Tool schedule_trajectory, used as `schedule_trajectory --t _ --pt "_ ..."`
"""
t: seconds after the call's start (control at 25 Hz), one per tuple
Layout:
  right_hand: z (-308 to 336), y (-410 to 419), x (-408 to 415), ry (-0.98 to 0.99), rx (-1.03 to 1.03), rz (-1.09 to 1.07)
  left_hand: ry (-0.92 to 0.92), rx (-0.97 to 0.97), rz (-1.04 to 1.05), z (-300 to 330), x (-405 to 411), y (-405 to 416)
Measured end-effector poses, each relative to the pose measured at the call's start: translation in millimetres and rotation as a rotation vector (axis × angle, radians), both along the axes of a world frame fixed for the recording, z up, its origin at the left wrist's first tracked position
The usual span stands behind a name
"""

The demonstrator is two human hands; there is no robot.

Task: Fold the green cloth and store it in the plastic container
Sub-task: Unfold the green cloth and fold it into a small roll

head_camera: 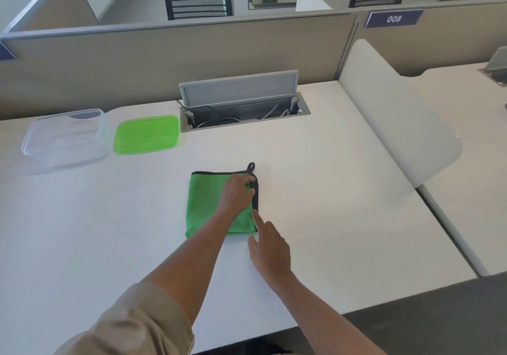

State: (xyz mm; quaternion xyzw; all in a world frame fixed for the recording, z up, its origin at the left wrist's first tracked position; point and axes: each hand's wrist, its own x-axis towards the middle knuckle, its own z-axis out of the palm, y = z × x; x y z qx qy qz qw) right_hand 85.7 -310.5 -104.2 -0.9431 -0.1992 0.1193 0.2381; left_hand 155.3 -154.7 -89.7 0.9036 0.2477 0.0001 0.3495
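The green cloth (204,203) with black trim lies folded into a rectangle at the middle of the white desk, its black loop pointing away from me. My left hand (237,192) rests on the cloth's far right part, fingers curled at the black edge near the loop. My right hand (270,247) is open beside the cloth's near right corner, its index finger touching the black right edge. The clear plastic container (64,140) stands open at the far left. Its green lid (146,134) lies flat just right of it.
An open cable hatch (241,107) with wires sits in the desk behind the cloth. A grey partition wall (164,61) runs along the back. A white side divider (397,124) bounds the desk on the right. The desk's near edge (356,310) runs below my right arm.
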Motion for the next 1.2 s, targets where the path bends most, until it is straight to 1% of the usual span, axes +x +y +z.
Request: schedule_trajectory --t 0.08,0.2,0.24,0.32,0.4,0.44,0.52,0.6,0.76,0.84,0.92,1.0,1.04,1.12,1.2 --pt "-2.9 -2.5 2.4 -0.009 -0.072 0.051 0.004 0.076 -0.112 -4.6 -7.2 -2.8" --pt "-5.4 -4.3 5.2 0.007 -0.122 0.087 0.040 0.051 -0.207 -6.6 -23.6 -1.6" --pt "-5.9 -4.4 5.8 0.015 -0.132 0.091 0.045 0.071 -0.237 -8.6 -32.4 0.8" --pt "-5.6 -3.6 5.0 0.004 -0.155 0.105 0.037 0.210 -0.283 -14.1 -55.7 9.4" --pt "-6.5 -3.3 3.8 -0.013 -0.169 0.107 0.042 0.363 -0.272 -18.1 -80.6 22.1" --pt "-7.1 -3.1 2.0 -0.019 -0.173 0.107 0.065 0.396 -0.254 -19.2 -93.2 29.3" --pt "-7.9 -1.6 -1.8 -0.030 -0.193 0.107 0.135 0.393 -0.235 -23.7 -116.9 44.7" --pt "-9.1 0.9 -2.0 -0.037 -0.215 0.102 0.203 0.392 -0.266 -31.0 -135.0 56.6" --pt "-8.4 4.5 -1.0 -0.045 -0.265 0.111 0.251 0.411 -0.355 -32.4 -144.4 67.8" --pt "-4.5 5.7 -3.1 -0.073 -0.272 0.119 0.218 0.397 -0.395 -28.6 -148.6 72.9" --pt "1.4 4.3 -3.4 -0.213 -0.287 0.139 0.137 0.398 -0.431 -27.9 -158.1 80.7" --pt "7.0 3.4 0.0 -0.381 -0.325 0.208 0.055 0.435 -0.457 -29.0 -171.0 89.8" --pt "8.4 2.1 3.4 -0.429 -0.334 0.243 0.029 0.452 -0.463 -29.9 -175.4 93.2" --pt "9.2 0.6 11.8 -0.415 -0.360 0.326 0.009 0.450 -0.468 -31.2 -177.3 96.0" --pt "6.2 2.2 20.7 -0.356 -0.398 0.382 0.005 0.422 -0.460 -31.5 -174.9 97.1"
